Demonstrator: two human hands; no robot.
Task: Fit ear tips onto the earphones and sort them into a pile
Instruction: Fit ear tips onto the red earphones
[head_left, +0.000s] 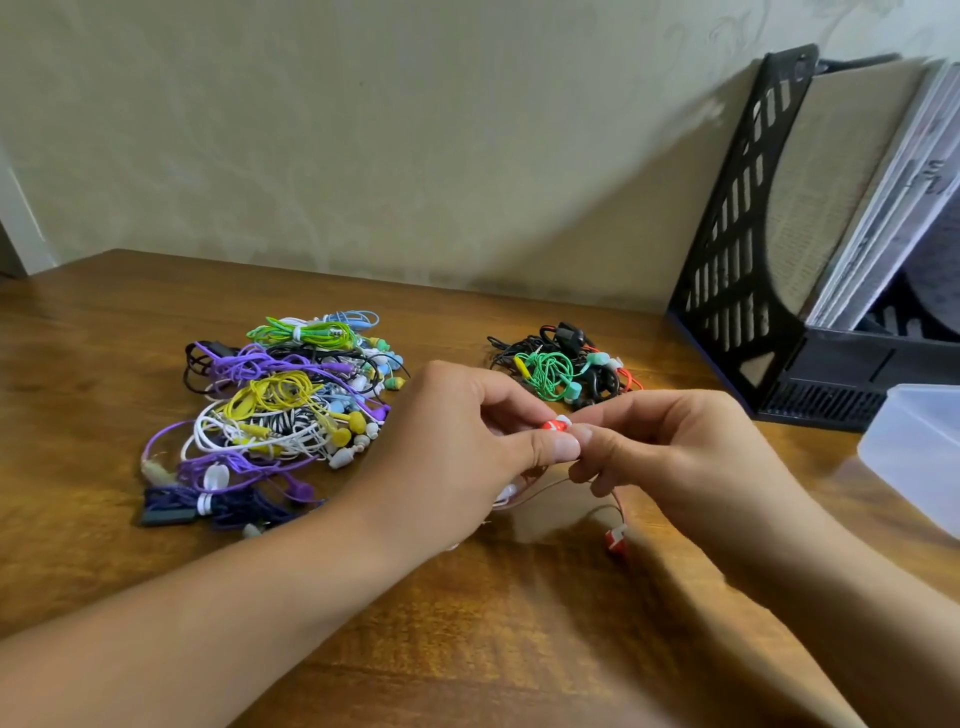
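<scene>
Both hands meet just above the near middle of the tabletop (156, 322), pinching one red earbud (551, 425) between them: the left hand (467, 441) closes thumb and forefinger on its body, and the right hand (670, 452) closes its fingertips on the pale ear tip (564, 420) at the bud's right end. The thin cord (550, 488) droops below the hands, and the second red bud (616, 540) lies on the tabletop just beneath the right wrist. The step looks like seating the tip on the nozzle; it should go best if the left hand holds the bud rigid while the right rolls the soft tip on with a slight twist, pushing square along the stem until the rim sits even all round. The big bright pile (280, 410) lies to the left, the smaller pile (563, 369) at the far right; which one takes finished sets I cannot tell.
</scene>
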